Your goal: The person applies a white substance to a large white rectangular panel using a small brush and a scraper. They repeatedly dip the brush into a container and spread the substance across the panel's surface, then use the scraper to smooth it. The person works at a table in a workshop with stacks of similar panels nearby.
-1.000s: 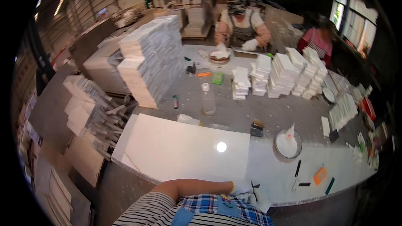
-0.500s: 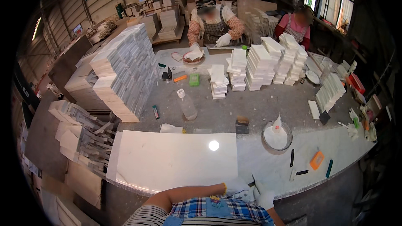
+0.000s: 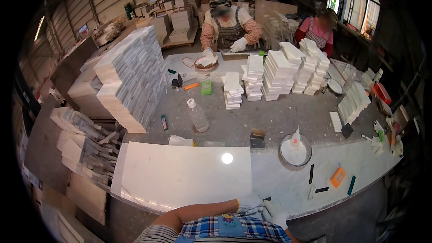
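Note:
Both hands wear white work gloves and are close together at the table's near edge, in front of my plaid apron. My left hand (image 3: 250,203) reaches in from the left with its fingers curled. Against it is my right hand (image 3: 275,217), also closed. A small dark-tipped piece (image 3: 267,198) pokes up between them; what it belongs to is hidden by the gloves. Just left of the hands lies a large glossy white slab (image 3: 184,175). To the right, a white-capped squeeze bottle (image 3: 295,138) stands in a round dish of white powder or paste (image 3: 294,155).
A clear bottle (image 3: 198,116) stands beyond the slab. An orange block (image 3: 338,177) and dark strips (image 3: 311,174) lie at right. A tall stack of marble tiles (image 3: 130,81) rises at left; smaller stacks (image 3: 278,74) stand farther back. A co-worker (image 3: 229,29) sits opposite.
The whole view has shifted slightly. My hands stay together at the table edge, with the dark-tipped piece between them showing a little less.

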Motion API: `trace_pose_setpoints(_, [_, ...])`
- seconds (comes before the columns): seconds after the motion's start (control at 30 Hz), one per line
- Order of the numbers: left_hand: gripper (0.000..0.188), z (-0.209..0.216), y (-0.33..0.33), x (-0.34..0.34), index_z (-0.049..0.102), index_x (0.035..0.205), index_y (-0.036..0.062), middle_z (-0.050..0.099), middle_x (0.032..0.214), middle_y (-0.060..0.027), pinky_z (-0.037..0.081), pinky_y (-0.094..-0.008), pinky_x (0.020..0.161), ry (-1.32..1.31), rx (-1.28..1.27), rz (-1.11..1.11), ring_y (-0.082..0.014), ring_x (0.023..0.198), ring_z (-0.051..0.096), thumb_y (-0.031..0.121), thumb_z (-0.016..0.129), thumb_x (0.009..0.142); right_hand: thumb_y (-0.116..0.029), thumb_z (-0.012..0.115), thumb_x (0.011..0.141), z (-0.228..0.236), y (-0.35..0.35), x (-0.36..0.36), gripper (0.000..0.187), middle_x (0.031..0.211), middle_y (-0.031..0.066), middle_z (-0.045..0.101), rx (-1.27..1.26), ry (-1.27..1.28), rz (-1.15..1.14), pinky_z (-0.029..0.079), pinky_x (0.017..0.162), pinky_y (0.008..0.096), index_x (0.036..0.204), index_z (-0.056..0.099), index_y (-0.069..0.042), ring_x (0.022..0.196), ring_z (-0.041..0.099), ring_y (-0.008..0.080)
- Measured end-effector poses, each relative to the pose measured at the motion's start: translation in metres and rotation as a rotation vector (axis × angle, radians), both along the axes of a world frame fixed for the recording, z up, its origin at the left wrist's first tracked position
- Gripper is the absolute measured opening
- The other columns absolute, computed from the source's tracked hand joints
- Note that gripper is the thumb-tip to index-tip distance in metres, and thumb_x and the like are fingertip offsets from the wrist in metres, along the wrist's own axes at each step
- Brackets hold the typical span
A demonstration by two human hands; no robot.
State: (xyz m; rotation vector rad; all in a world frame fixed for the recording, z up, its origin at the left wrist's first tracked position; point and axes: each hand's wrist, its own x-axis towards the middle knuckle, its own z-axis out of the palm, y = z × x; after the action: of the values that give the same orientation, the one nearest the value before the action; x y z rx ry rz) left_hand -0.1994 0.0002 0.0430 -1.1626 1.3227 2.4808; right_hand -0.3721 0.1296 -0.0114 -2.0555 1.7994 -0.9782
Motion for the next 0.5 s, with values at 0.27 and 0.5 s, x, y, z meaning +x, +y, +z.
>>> trace_pose_setpoints(0.27, [0.033,-0.013,-0.001,0.001,0.066,0.083,0.0002,0.045,0.045,0.0005,0.027,-0.03,0.033,0.019,0.069,0.014,-0.012,0.031,0.034,0.02,0.054,0.107,-0.011,0.071,0.094,0.028,-0.011,-0.002,0.028,0.102,0.0212,0.074,0.155,-0.007,-0.034,0.057,0.076,0.0489,0.121,0.075,-0.004,0.086,0.071,0.0411])
trace_pose_setpoints(0.5, [0.032,-0.018,-0.004,0.001,0.069,0.08,0.0019,0.051,0.048,-0.002,0.031,-0.0314,0.034,0.034,0.046,-0.002,-0.0125,0.035,0.042,0.02,0.056,0.103,-0.015,0.07,0.097,-0.016,-0.008,-0.021,0.029,0.101,0.0227,0.075,0.154,-0.029,-0.152,0.058,0.077,0.0459,0.124,0.074,-0.003,0.09,0.073,0.0405])
